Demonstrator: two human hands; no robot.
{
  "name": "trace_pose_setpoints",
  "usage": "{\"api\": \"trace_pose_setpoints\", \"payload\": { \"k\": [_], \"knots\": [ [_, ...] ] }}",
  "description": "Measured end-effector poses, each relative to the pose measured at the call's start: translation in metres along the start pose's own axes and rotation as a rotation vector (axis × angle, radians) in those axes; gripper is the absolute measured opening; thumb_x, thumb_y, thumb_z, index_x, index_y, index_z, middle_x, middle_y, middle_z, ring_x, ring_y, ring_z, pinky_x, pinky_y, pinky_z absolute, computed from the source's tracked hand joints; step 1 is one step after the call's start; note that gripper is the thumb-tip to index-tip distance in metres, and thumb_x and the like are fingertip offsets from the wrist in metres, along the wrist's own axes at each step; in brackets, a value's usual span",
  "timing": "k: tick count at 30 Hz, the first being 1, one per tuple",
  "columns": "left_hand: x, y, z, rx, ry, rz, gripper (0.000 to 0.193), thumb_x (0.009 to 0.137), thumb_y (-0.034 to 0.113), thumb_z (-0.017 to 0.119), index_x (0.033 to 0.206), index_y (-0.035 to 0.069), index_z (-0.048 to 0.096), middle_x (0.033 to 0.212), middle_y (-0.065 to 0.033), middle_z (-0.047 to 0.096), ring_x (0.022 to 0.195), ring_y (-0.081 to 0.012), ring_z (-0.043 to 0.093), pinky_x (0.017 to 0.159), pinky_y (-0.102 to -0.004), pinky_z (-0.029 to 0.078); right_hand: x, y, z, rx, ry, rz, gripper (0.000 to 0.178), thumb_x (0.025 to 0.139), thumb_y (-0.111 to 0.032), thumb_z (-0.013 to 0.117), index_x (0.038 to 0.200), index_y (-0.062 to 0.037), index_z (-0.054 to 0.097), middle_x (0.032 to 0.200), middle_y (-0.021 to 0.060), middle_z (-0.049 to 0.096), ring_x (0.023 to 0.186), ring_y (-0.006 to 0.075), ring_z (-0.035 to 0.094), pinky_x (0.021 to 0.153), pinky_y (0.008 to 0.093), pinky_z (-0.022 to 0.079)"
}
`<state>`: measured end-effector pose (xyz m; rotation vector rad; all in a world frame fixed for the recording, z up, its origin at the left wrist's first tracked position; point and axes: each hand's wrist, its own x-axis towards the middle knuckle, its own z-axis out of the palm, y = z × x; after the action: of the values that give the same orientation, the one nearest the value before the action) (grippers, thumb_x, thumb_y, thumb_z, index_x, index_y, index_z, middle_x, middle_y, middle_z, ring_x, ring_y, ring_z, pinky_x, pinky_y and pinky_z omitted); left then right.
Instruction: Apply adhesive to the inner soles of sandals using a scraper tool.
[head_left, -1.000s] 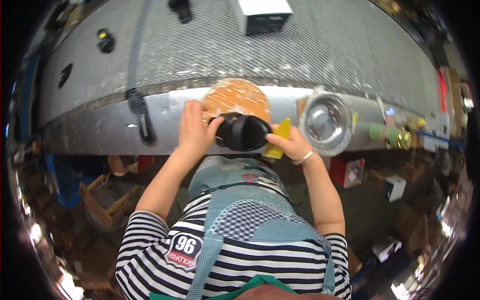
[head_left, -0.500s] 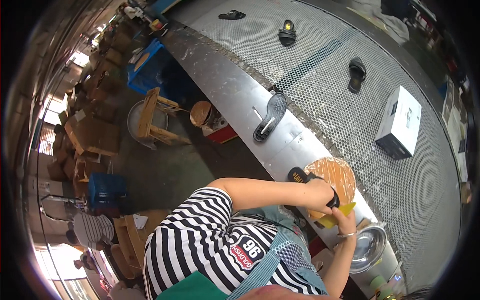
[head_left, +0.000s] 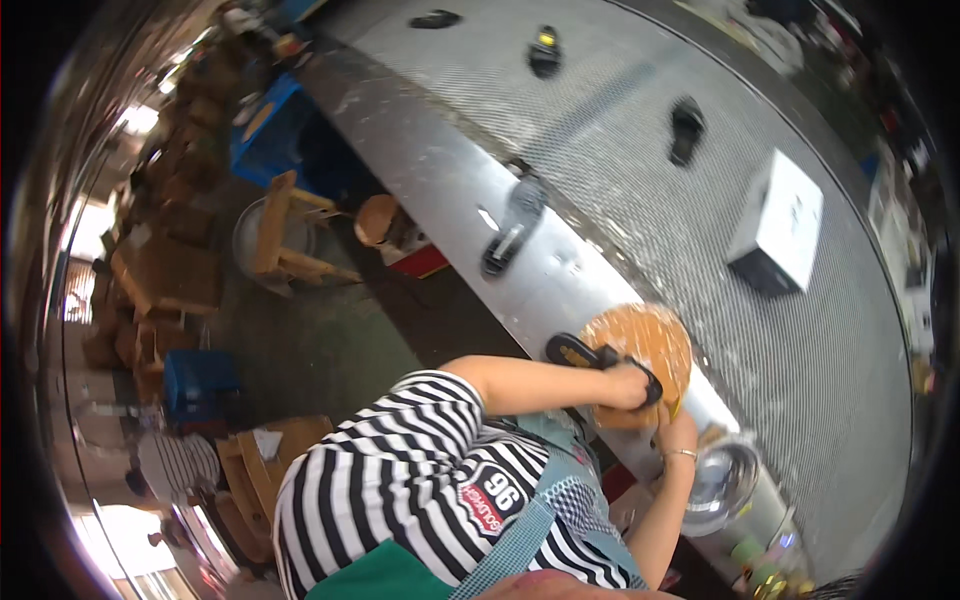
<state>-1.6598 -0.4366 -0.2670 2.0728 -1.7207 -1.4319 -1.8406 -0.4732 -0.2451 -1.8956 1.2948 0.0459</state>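
Observation:
A black slide sandal (head_left: 573,350) lies tilted over a round brown board (head_left: 650,328) wrapped in clear film. My left hand (head_left: 628,386) is closed on the sandal near its strap, fingers partly hidden. Close beside it, at the sandal's end, my right hand (head_left: 678,432), with a bracelet at the wrist, pinches a thin yellow piece (head_left: 676,407). Only a sliver of that yellow piece shows, and its kind cannot be told. Up the metal ledge (head_left: 450,180) rests another black shoe sole (head_left: 515,228), blurred.
Beyond the ledge, a grey mesh conveyor belt (head_left: 620,190) carries black sandals (head_left: 687,130) and a white box (head_left: 780,225). A clear bowl (head_left: 722,485) stands by my right forearm. Left of the ledge are a wooden stool (head_left: 280,235), a blue crate (head_left: 275,130) and cartons (head_left: 165,255).
The yellow piece, broadly visible before, is now mostly hidden at the sandal's end. My right hand has turned and moved slightly. The whole view has shifted and blurred.

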Motion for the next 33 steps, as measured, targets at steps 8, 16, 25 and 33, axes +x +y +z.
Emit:
{"api": "trace_pose_setpoints", "payload": {
  "k": [8,16,25,33],
  "knots": [
    [0.007,-0.012,-0.037,0.167,0.008,0.070,0.041,0.085,0.031,0.050,0.082,-0.006,0.065,0.088,-0.0296,0.062,0.088,-0.0433,0.061,0.083,-0.0490,0.047,-0.099,0.030,-0.081,0.671,0.686,0.228,0.022,0.089,-0.015,0.061,0.103,0.0020,0.063,0.096,0.0110,0.067,0.087,0.0175,0.062,0.077,0.0285,0.048],
    [0.002,0.016,-0.023,-0.069,-0.045,-0.023,0.038,0.092,0.032,0.051,0.079,-0.004,0.058,0.068,-0.0212,0.061,0.072,-0.0382,0.061,0.067,-0.0438,0.047,-0.133,0.093,-0.045,0.314,0.886,0.126,0.018,0.084,-0.009,0.064,0.101,-0.0033,0.063,0.090,0.0107,0.066,0.081,0.0223,0.065,0.073,0.0298,0.050],
    [0.008,0.000,0.006,-0.097,0.071,0.125,0.034,0.093,0.029,0.053,0.081,-0.001,0.059,0.065,-0.0154,0.061,0.062,-0.0292,0.061,0.059,-0.0385,0.047,-0.125,0.136,-0.045,1.101,0.850,0.533,0.021,0.087,-0.021,0.065,0.097,-0.0018,0.066,0.072,0.0025,0.062,0.049,0.0076,0.052,0.042,0.0210,0.039],
    [0.011,0.002,0.006,-0.216,0.011,0.053,0.030,0.094,0.025,0.052,0.088,-0.002,0.061,0.071,-0.0107,0.063,0.063,-0.0182,0.063,0.061,-0.0320,0.050,-0.119,0.103,-0.055,1.400,0.691,0.427,0.022,0.088,-0.020,0.064,0.101,-0.0020,0.063,0.071,0.0039,0.061,0.045,0.0063,0.050,0.038,0.0203,0.038]
  ]
}}
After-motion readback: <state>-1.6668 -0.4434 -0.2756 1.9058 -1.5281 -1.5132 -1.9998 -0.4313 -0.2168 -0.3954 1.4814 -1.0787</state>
